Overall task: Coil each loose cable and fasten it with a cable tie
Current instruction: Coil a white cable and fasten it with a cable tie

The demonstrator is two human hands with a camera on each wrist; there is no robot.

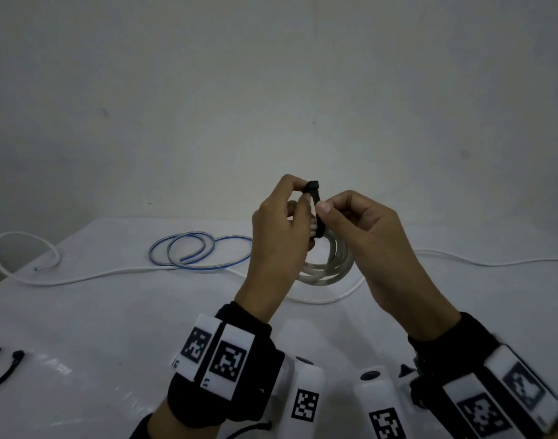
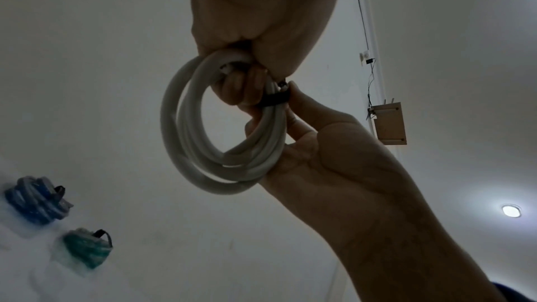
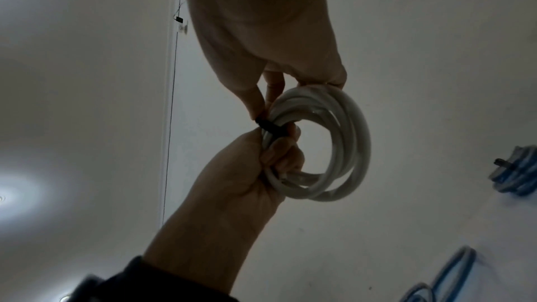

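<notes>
A white cable coil [image 1: 331, 267] hangs in the air above the table between both hands. A black cable tie [image 1: 314, 198] is wrapped round the top of its bundled strands. My left hand [image 1: 299, 193] has its lower fingers curled through the coil [image 3: 348, 146], and its thumb and forefinger pinch the tie's head end. My right hand [image 1: 323, 209] pinches the tie's strap [image 3: 268, 126] from the right side. In the left wrist view the coil [image 2: 191, 134] hangs from my left fist, and the tie [image 2: 273, 100] shows as a dark band.
Loose loops of a blue-striped cable [image 1: 195, 251] lie on the white table [image 1: 112, 327] behind my left hand. A long white cable [image 1: 81, 277] runs across it. Spare black ties [image 1: 5, 365] lie front left. A tied blue coil [image 2: 35, 201] and a tied green coil [image 2: 87, 247] lie aside.
</notes>
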